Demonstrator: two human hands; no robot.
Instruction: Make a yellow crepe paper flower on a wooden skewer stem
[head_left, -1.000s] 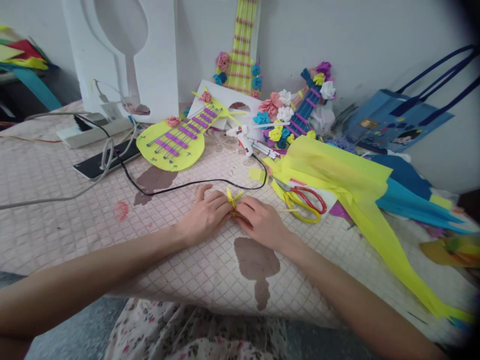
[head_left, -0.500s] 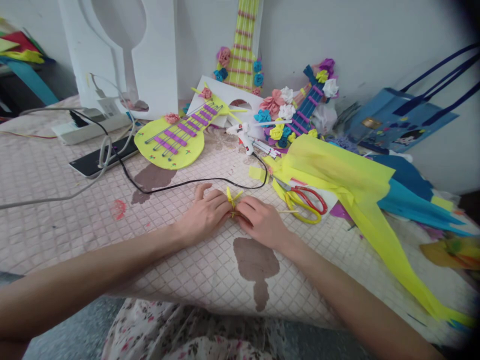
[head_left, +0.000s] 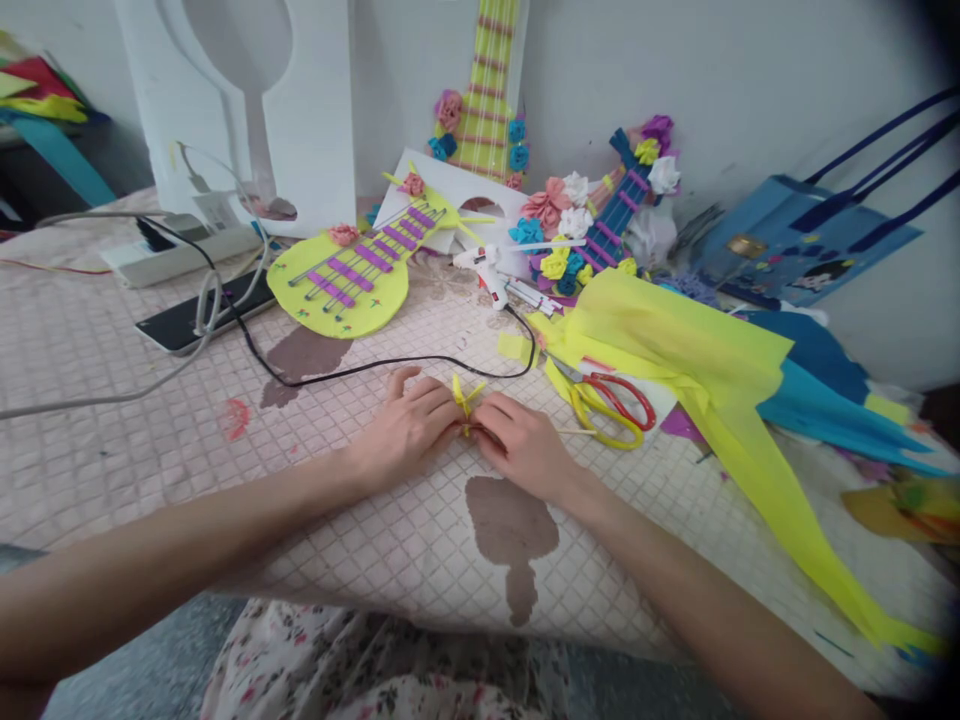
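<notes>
In the middle of the frame, a small yellow paper piece [head_left: 466, 398] sticks up between the fingertips of the two hands. The left hand [head_left: 409, 425] and the right hand [head_left: 525, 440] both pinch it. A thin pale stick [head_left: 576, 431] pokes out right of the right hand, near the yellow-handled metal scissors [head_left: 611, 420].

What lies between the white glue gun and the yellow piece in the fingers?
In the head view, a black cord crosses the cloth between the glue gun and yellow piece.
</notes>
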